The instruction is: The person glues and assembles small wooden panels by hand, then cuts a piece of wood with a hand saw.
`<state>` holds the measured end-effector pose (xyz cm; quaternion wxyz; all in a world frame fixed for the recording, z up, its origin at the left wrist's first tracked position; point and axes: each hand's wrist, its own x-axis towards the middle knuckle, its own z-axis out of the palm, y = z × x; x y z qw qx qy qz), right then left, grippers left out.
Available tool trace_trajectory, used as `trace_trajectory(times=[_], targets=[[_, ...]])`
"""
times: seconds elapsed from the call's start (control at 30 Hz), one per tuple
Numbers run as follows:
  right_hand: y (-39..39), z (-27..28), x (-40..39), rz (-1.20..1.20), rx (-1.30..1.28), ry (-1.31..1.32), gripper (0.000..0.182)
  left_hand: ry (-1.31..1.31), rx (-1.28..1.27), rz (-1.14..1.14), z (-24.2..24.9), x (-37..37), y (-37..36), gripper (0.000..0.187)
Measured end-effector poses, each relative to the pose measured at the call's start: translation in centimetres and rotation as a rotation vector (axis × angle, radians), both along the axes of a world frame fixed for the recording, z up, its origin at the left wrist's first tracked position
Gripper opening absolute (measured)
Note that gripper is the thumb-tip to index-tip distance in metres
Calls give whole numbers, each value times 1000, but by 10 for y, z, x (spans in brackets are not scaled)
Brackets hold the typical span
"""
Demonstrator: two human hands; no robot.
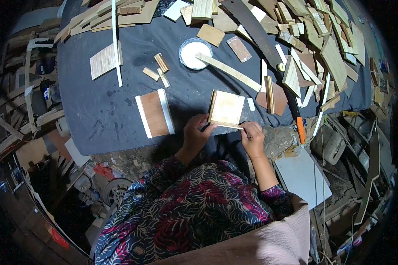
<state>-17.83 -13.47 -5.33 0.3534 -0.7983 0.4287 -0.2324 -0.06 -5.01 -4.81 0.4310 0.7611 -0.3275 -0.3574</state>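
A small square wooden board (227, 107) with a darker strip along its left edge and a thin strip along its near edge is held at the table's front. My left hand (196, 133) grips its near left corner between thumb and fingers. At the near right corner, my right hand (253, 138) pinches the end of the thin strip. Left of my hands lies a brown wooden panel (156, 114) with white strips on two sides. Beyond the board stands a bowl of white paste (194, 53), a flat wooden stick (229, 72) resting on its rim.
On the dark cloth (119, 128), short wood pieces (162, 63) lie left of the bowl. A hand saw (257, 33) with an orange handle (300, 130) lies on the right among piled offcuts (336, 57). A ruler-like white strip (116, 48) crosses a square board (104, 62).
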Motion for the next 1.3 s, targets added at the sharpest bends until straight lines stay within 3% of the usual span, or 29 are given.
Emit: trace_trajectory(times=[0.4,0.57,0.77,0.97,1.3], targets=[[-5,8,4,-35,62,-30,15,-26,-12,5,-4,2,2,32],[-10,11,4,-83,204,-49,12,-40,-5,-24,-3,3,1,30],[-9,12,5,-37,143,-14,14,77,-35,26,-14,2,5,30],[-7,9,5,-3,48,8,15,24,-39,31,-24,1,6,30],[-8,10,7,-21,112,-2,14,53,-105,13,-12,2,2,30]])
